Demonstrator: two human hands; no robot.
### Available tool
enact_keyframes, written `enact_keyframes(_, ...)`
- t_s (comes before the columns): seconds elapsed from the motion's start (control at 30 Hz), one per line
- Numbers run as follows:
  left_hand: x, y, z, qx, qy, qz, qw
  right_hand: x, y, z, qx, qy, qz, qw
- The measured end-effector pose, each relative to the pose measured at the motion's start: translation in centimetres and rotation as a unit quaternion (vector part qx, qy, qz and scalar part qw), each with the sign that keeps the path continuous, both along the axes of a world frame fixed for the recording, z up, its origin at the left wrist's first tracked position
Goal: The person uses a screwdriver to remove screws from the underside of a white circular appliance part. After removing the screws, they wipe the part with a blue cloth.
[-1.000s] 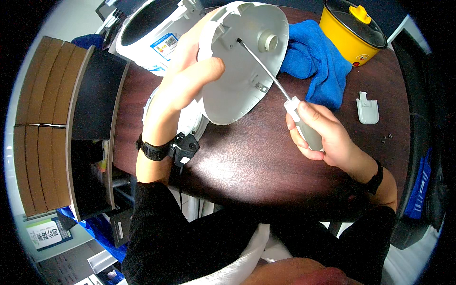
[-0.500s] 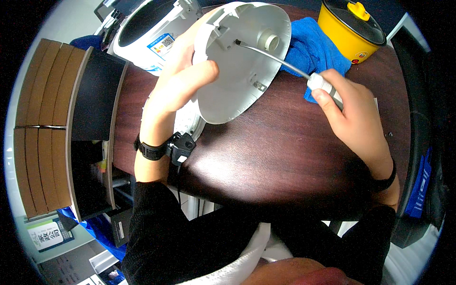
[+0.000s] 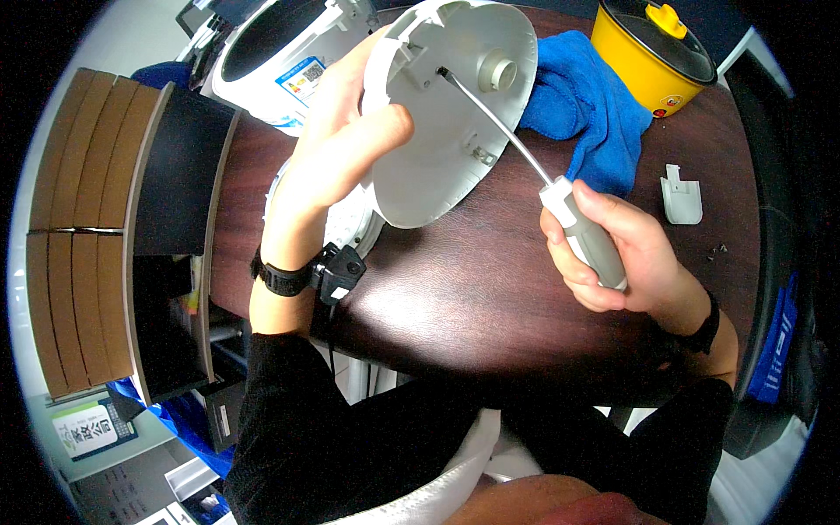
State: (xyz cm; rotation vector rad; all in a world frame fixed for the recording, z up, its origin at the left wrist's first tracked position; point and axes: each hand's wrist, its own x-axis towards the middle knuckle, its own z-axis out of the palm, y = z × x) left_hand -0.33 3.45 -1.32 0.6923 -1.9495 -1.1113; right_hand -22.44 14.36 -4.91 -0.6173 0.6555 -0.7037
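My left hand (image 3: 341,153) grips a white oval plastic cover (image 3: 429,166) by its left edge, thumb over the rim, with the hollow side turned toward me. In my right hand (image 3: 643,249) is a screwdriver (image 3: 592,249) with a grey and white handle, the fingers wrapped round it. Its metal shaft slants up and left into the cover. The dark tip sits at a small spot on the inner face, beside a short round collar (image 3: 498,73); whether a screw is there is too small to tell. Under my left wrist lies a white round part (image 3: 359,229), partly hidden.
A white appliance body (image 3: 293,83) stands at the far left. Behind the cover lie a blue cloth (image 3: 582,114) and a yellow pot (image 3: 643,66) with a dark lid. A small white plastic piece (image 3: 682,203) and tiny screws (image 3: 717,254) rest at the table's right. Cardboard boxes (image 3: 79,157) line the left.
My right hand has moved down and nearer, and its grip on the screwdriver handle has shifted. The shaft slants more steeply, its tip still at the cover. The small white piece has come into full view.
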Motion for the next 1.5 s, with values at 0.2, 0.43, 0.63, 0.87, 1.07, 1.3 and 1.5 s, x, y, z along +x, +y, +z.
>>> enact_keyframes(0.2, 0.9, 0.0, 0.3, -0.014, -0.020, -0.018, 1.000, -1.0, -1.0, 0.6, -0.428, 0.544, -0.135, 0.709)
enact_keyframes(0.43, 1.0, 0.5, -0.6, -0.014, -0.042, 0.025, 0.999, -1.6, -0.2, 2.5, -0.538, 0.690, -0.227, 0.427)
enact_keyframes(0.63, 0.3, 0.5, 0.4, -0.033, -0.051, -0.029, 0.998, -2.1, -0.1, 2.8, -0.520, 0.667, -0.205, 0.493)
enact_keyframes(0.87, 1.1, 0.4, -0.7, -0.002, -0.053, 0.065, 0.996, -2.0, -0.1, 2.7, -0.186, 0.392, -0.030, 0.901)
enact_keyframes(1.07, 1.0, 0.7, -0.9, 0.009, -0.034, 0.099, 0.994, -1.2, 0.0, 2.2, -0.045, 0.192, -0.033, 0.980)
enact_keyframes(1.3, 0.7, 0.4, -0.2, -0.019, -0.057, 0.057, 0.997, -1.5, -0.8, 0.4, -0.409, 0.528, -0.123, 0.734)
enact_keyframes(1.5, 1.2, 0.1, -0.8, 0.003, -0.045, 0.077, 0.996, -1.3, -1.1, 1.0, -0.516, 0.688, -0.215, 0.463)
